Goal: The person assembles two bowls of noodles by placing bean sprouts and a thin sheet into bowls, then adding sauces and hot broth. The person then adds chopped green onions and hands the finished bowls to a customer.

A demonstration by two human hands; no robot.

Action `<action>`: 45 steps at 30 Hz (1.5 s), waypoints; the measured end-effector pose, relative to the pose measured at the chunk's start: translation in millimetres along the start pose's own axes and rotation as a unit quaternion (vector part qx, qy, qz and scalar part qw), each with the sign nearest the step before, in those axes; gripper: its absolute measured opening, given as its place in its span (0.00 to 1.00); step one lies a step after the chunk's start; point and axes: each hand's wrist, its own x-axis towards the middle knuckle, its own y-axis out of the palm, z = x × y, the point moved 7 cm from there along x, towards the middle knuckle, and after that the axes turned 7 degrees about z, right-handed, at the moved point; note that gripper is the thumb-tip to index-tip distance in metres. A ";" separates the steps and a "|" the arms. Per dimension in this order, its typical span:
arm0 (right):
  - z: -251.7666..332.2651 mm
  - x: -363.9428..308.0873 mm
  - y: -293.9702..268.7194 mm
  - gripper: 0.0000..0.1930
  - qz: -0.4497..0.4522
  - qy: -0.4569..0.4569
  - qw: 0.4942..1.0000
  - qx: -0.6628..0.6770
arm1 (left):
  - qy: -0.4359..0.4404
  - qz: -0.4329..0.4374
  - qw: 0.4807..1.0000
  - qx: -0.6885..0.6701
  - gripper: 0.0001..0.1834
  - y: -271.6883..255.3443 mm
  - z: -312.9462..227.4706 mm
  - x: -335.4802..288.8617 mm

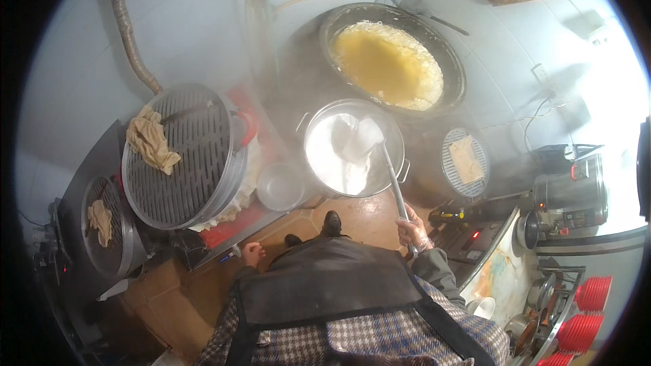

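My right hand (413,229) is wrapped round the long handle of a ladle (393,176). The ladle's whitish bowl end is over or in the white liquid (327,149) inside a wide metal pot (401,141) with side handles. White coats that end, so its exact shape is hard to make out. Low on the left, beside my dark apron (325,285), my left hand (253,255) has its fingers curled in, with nothing visible in them. A pale round basin (280,188) stands to the left of the pot.
Behind the pot stands a large dark vat (456,78) of yellowish liquid with a pale, frothy rim. At left are a big slatted round lid (203,176) with a cloth (150,141) and a smaller one (112,251). Right are a slatted lid (480,149) and red stacked bowls (580,332).
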 end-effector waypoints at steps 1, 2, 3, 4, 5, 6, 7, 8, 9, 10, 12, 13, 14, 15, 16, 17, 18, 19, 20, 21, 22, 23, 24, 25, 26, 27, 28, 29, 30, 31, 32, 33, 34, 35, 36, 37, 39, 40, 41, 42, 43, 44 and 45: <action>2.1 -2.2 0.2 0.35 -0.012 -0.010 1.000 -0.011 | 0.001 0.003 1.000 -0.001 0.04 0.4 1.8 2.4; 3.8 -3.0 1.8 0.35 -0.012 -0.019 0.999 -0.023 | -0.024 -0.008 1.000 -0.003 0.04 -1.2 8.3 3.7; 5.4 -2.3 2.8 0.35 -0.012 -0.027 0.999 -0.033 | 0.004 0.006 1.000 -0.009 0.04 0.3 8.1 4.7; 7.7 -0.2 2.6 0.36 -0.017 -0.035 0.997 -0.073 | 0.006 0.006 1.000 -0.015 0.04 -0.4 11.5 5.0; 9.5 2.8 1.5 0.36 -0.024 -0.043 0.992 -0.112 | -0.025 -0.011 0.999 -0.020 0.04 -3.4 20.0 3.7; 11.4 7.1 -0.5 0.36 -0.030 -0.049 0.987 -0.151 | 0.009 -0.004 1.000 -0.026 0.04 -2.9 19.7 1.4; 10.3 11.8 -3.5 0.36 -0.034 -0.037 0.980 -0.194 | 0.011 -0.014 0.999 -0.032 0.04 -4.9 24.0 -2.2; 12.2 19.3 -7.9 0.37 -0.042 -0.035 0.970 -0.239 | -0.027 -0.041 0.998 -0.039 0.04 -8.6 33.2 -6.2; 30.1 22.7 -5.4 0.37 -0.049 -0.145 0.912 -0.381 | 0.009 -0.031 0.999 -0.031 0.04 -7.6 31.9 -9.9; 42.6 25.9 -2.1 0.38 -0.067 -0.224 0.825 -0.514 | 0.005 -0.036 0.999 -0.024 0.05 -8.6 36.7 -16.0; 53.8 32.7 0.4 0.39 -0.048 -0.313 0.713 -0.626 | 0.001 -0.053 0.998 -0.024 0.05 -10.1 45.6 -25.6; 45.2 57.1 -21.5 0.39 -0.070 -0.128 0.705 -0.694 | -0.001 -0.065 0.997 -0.032 0.05 -11.5 50.7 -30.3; 49.8 69.0 -27.7 0.39 -0.060 -0.111 0.688 -0.714 | -0.039 -0.088 0.995 -0.029 0.05 -15.6 60.5 -37.0; 56.3 80.9 -31.5 0.38 -0.050 -0.107 0.665 -0.737 | -0.005 -0.079 0.996 -0.031 0.05 -15.9 59.7 -40.4; 66.7 90.4 -26.6 0.35 -0.056 -0.162 0.610 -0.774 | -0.006 -0.080 0.997 -0.024 0.05 -17.6 64.1 -43.6; 75.6 98.3 -25.9 0.34 -0.026 -0.192 0.611 -0.768 | -0.029 -0.090 0.995 -0.010 0.05 -20.1 71.2 -48.2; 79.5 111.8 -32.3 0.34 -0.029 -0.138 0.583 -0.800 | -0.004 -0.070 0.997 -0.019 0.06 -19.3 72.8 -51.2; 81.0 124.0 -39.6 0.34 -0.032 -0.069 0.553 -0.830 | -0.001 -0.060 0.998 -0.020 0.06 -19.4 76.4 -54.3; 83.1 133.5 -41.4 0.34 -0.018 -0.041 0.544 -0.838 | -0.030 -0.071 0.997 -0.015 0.06 -21.2 84.9 -58.8; 83.3 142.2 -45.1 0.34 -0.006 0.003 0.532 -0.847 | -0.014 -0.066 0.996 -0.056 0.07 -20.4 88.0 -62.4; 83.8 148.9 -48.4 0.35 -0.008 0.035 0.522 -0.852 | -0.029 -0.083 0.992 -0.090 0.07 -20.5 95.0 -66.1; 80.7 155.5 -48.4 0.34 0.014 0.054 0.512 -0.857 | -0.070 -0.103 0.984 -0.131 0.08 -20.0 105.2 -71.3; 78.6 162.5 -47.5 0.34 0.021 0.060 0.505 -0.861 | -0.042 -0.112 0.988 -0.102 0.09 -20.3 103.0 -75.2; 74.2 170.3 -45.3 0.33 0.038 0.064 0.501 -0.862 | -0.042 -0.124 0.988 -0.080 0.09 -19.4 104.1 -80.2; 71.8 179.3 -42.3 0.23 0.046 0.053 0.532 -0.844 | -0.071 -0.145 0.984 -0.068 0.10 -19.9 108.7 -86.6; 64.6 189.7 -41.1 0.21 0.060 0.076 0.558 -0.824 | -0.039 -0.136 0.987 -0.077 0.10 -17.1 104.9 -90.4; 53.5 200.5 -38.8 0.20 0.097 0.117 0.593 -0.791 | -0.038 -0.135 0.985 -0.096 0.10 -14.8 105.5 -95.6; 38.5 211.0 -35.2 0.19 0.142 0.178 0.636 -0.737 | -0.057 -0.143 0.980 -0.122 0.10 -13.2 109.2 -101.3; 23.0 218.6 -30.3 0.18 0.181 0.246 0.683 -0.664 | -0.036 -0.147 0.981 -0.120 0.10 -12.2 106.7 -106.3; 6.9 223.9 -23.0 0.17 0.207 0.324 0.722 -0.575 | -0.039 -0.161 0.979 -0.122 0.10 -12.6 108.3 -112.9; -7.0 228.0 -13.0 0.16 0.217 0.392 0.751 -0.485 | -0.071 -0.182 0.972 -0.129 0.10 -13.7 114.6 -120.7; -14.3 232.7 -3.3 0.15 0.219 0.431 0.774 -0.408 | -0.059 -0.185 0.972 -0.131 0.10 -13.8 114.9 -125.1; -17.5 236.1 4.2 0.14 0.212 0.461 0.796 -0.330 | -0.077 -0.194 0.968 -0.140 0.10 -14.0 120.5 -130.0; -16.7 242.0 9.4 0.14 0.202 0.465 0.820 -0.268 | -0.094 -0.203 0.963 -0.149 0.10 -13.6 126.2 -132.9; -12.1 249.0 10.7 0.13 0.193 0.449 0.845 -0.218 | -0.087 -0.214 0.963 -0.142 0.11 -14.7 128.9 -135.9; -5.3 257.5 7.3 0.12 0.184 0.416 0.870 -0.188 | -0.081 -0.224 0.962 -0.133 0.11 -15.9 131.1 -137.8; 13.8 276.8 -14.0 0.10 0.173 0.324 0.912 -0.182 | -0.065 -0.233 0.961 -0.135 0.11 -17.1 133.0 -135.6; 20.9 286.9 -27.7 0.10 0.206 0.260 0.900 -0.282 | -0.057 -0.232 0.960 -0.146 0.11 -17.6 132.7 -133.4; 26.7 297.5 -43.3 0.09 0.222 0.177 0.876 -0.390 | -0.073 -0.239 0.956 -0.154 0.11 -19.0 134.2 -133.8; 32.8 307.9 -53.8 0.09 0.236 0.046 0.792 -0.560 | -0.041 -0.222 0.964 -0.137 0.11 -18.6 126.4 -129.6; 33.3 314.5 -67.0 0.08 0.211 -0.056 0.686 -0.694 | -0.029 -0.212 0.969 -0.122 0.10 -18.5 120.1 -126.3; 32.2 315.1 -72.1 0.08 0.172 -0.203 0.527 -0.807 | -0.051 -0.208 0.971 -0.108 0.10 -17.7 118.1 -124.9; 27.4 320.5 -109.7 0.09 0.018 -0.127 0.468 -0.875 | -0.013 -0.197 0.977 -0.086 0.10 -17.1 107.2 -123.0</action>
